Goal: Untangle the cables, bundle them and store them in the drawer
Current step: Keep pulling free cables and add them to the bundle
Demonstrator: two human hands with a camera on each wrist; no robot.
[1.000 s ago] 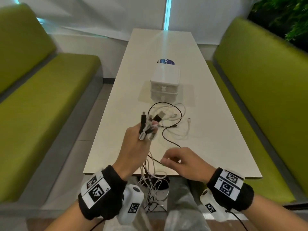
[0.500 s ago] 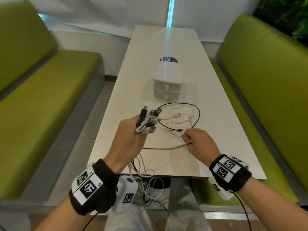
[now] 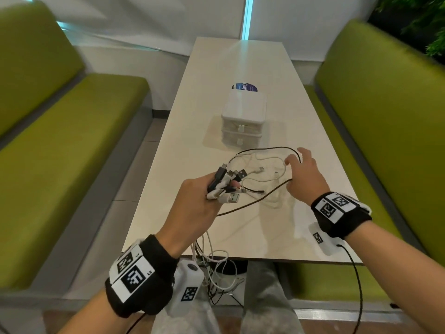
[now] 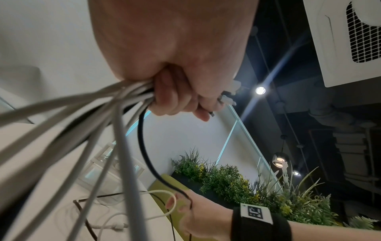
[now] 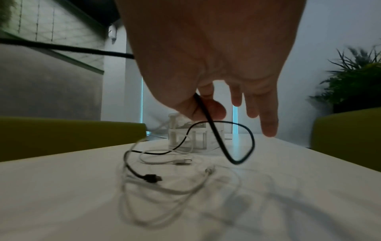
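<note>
The left hand (image 3: 192,203) is raised above the near left part of the table (image 3: 190,131), fingers curled tight round a bunch of cables (image 4: 115,104); their plugs (image 3: 224,186), black and white, fan out past the fingertips, and the slack hangs from the bottom of the fist over the table's near edge into a loose tangle (image 3: 216,276) by the person's knees. The right hand (image 3: 303,179) is over the middle of the table, thumb and forefinger pinching a black cable (image 5: 214,130) while the other fingers (image 5: 268,120) point loosely downward. That black cable runs from the left fist across to the pinch, then curves round in a wide loop (image 3: 267,149) lying towards the drawer unit. Under and beside the right hand, white cables (image 3: 269,165) lie in loose coils on the tabletop, two white plug ends among them, and a short black lead with its plug (image 5: 152,177) lies free near the left fist. The drawer unit (image 3: 243,119), a small white box of two stacked drawers with little knobs, stands beyond the cables in the middle of the table; both drawers are pushed in, and whether anything is inside cannot be told. A round blue sticker (image 3: 244,86) shows just behind it. Green benches (image 3: 60,145) flank the table on both sides.
</note>
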